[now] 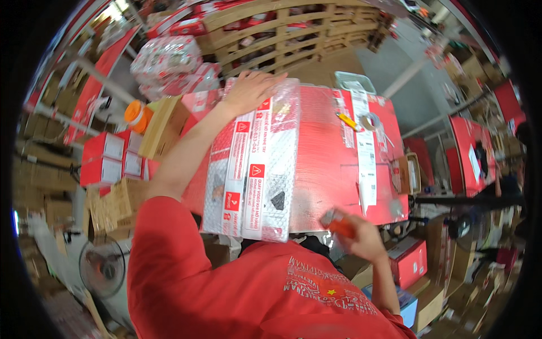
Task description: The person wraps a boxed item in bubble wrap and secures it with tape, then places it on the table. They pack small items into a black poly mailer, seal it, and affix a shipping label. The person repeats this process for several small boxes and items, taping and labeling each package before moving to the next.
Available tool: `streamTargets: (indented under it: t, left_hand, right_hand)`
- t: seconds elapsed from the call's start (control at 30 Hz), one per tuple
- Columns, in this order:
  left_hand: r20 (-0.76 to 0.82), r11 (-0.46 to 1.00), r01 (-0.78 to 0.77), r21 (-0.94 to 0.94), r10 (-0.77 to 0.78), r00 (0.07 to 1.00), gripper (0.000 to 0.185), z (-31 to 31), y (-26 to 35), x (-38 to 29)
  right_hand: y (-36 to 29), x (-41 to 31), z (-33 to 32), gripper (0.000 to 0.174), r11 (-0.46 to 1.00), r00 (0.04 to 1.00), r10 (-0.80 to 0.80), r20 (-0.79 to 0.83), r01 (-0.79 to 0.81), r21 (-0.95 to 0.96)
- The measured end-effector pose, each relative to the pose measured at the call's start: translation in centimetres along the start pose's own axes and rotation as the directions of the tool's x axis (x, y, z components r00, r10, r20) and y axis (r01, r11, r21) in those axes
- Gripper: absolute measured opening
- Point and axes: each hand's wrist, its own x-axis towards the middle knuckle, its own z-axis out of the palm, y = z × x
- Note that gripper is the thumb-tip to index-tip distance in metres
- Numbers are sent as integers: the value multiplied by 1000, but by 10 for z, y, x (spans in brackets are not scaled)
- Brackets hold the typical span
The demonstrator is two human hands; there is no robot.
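A long flat package in bubble wrap lies before me on a red table, its near end by my shirt. Printed warning tape runs along its length. Across the far end of the package rests my left hand, palm down with the fingers stretched out. My right hand grips an orange-handled tool with a grey head, off the package's near right corner. Blur hides its details; it may be a tape dispenser. A yellow utility knife lies on the table to the right of the package.
A strip of printed labels and a tape roll are on the table's right side. To the left stand a cardboard box, an orange-lidded container and red boxes. Wrapped bundles and a wooden pallet are beyond.
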Motion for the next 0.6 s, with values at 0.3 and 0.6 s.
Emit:
streamTargets:
  t: [0.3, 0.6]
  left_hand:
    - [804, -540, 619, -570, -211, 556, 49, -124, 245, -90]
    - [221, 307, 841, -446, -873, 435, 7, -198, 98, -137]
  right_hand:
    - [-70, 97, -89, 57, 685, 726, -687, 31, 662, -305]
    - [-11, 145, -92, 59, 630, 663, -748, 37, 727, -272]
